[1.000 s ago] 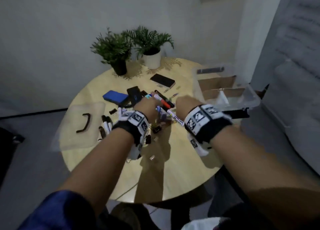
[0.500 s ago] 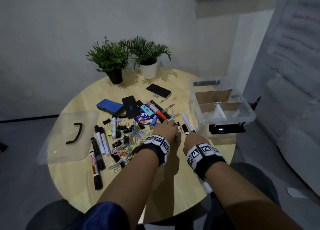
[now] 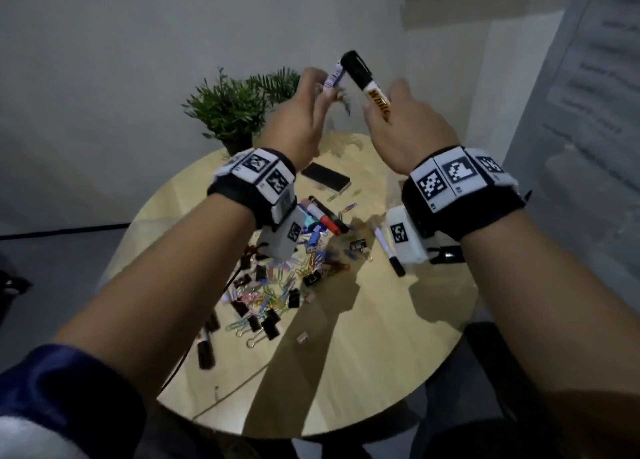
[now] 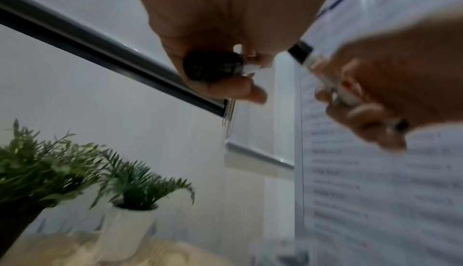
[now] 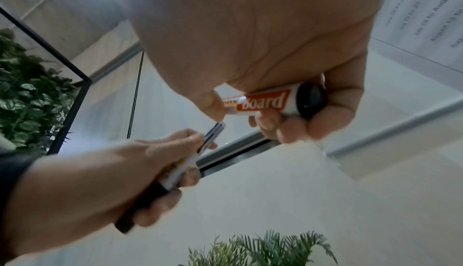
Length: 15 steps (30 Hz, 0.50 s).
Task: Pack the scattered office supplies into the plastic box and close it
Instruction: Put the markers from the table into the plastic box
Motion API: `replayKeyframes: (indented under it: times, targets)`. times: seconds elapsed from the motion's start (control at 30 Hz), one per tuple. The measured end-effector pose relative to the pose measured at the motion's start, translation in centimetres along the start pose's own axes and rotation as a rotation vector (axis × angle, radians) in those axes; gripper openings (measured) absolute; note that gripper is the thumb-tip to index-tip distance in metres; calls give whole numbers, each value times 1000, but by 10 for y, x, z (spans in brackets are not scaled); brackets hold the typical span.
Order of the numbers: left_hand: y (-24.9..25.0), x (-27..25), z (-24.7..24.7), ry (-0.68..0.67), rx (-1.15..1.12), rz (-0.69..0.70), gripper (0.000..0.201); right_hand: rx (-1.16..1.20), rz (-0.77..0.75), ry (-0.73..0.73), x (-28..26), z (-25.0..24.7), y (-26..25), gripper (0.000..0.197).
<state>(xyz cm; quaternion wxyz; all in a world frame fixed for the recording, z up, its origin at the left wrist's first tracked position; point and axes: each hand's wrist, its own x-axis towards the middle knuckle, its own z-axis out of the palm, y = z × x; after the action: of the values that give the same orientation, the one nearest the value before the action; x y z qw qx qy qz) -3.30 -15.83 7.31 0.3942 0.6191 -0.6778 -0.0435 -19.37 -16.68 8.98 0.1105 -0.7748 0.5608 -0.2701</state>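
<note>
Both hands are raised above the round wooden table [image 3: 346, 372]. My left hand [image 3: 322, 84] grips a white marker [image 3: 333, 77] with blue print and a black end [image 4: 213, 66]. My right hand [image 3: 384, 107] grips a whiteboard marker [image 3: 367, 84] with a black cap and an orange label reading "board" [image 5: 265, 102]. The two markers nearly meet at their tips. Below, coloured paper clips [image 3: 277, 285], black binder clips [image 3: 270, 327] and more markers [image 3: 322, 216] lie scattered. The plastic box is almost wholly hidden behind my right wrist.
Two potted plants [image 3: 228, 108] stand at the table's far edge. A flat black block [image 3: 325, 178] lies behind the pile. A thin black-tipped pen [image 3: 388, 250] lies to the right, black markers [image 3: 207, 347] at the left edge. A printed sheet [image 3: 588, 95] hangs right.
Both hands were low over the pile of supplies; now they are lifted high in front of the plants, each holding a marker.
</note>
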Motion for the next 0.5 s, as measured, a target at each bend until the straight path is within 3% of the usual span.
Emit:
replayKeyframes:
  times: [0.17, 0.23, 0.3, 0.37, 0.43, 0.5]
  targets:
    - [13, 28, -11, -60, 58, -89, 34, -221, -63, 41, 57, -7, 37, 28]
    - [14, 27, -1, -128, 98, -123, 36, -373, -11, -89, 84, 3, 73, 25]
    - [13, 18, 14, -184, 117, -141, 39, -406, 111, -321, 96, 14, 102, 7]
    - [6, 5, 33, -244, 129, -143, 38, -453, 202, -507, 110, 38, 132, 9]
    - [-2, -7, 53, -320, 147, -134, 40, -541, 191, -573, 115, 56, 148, 18]
    - [-11, -16, 71, -389, 191, -114, 46, -461, 203, -613, 107, 67, 150, 16]
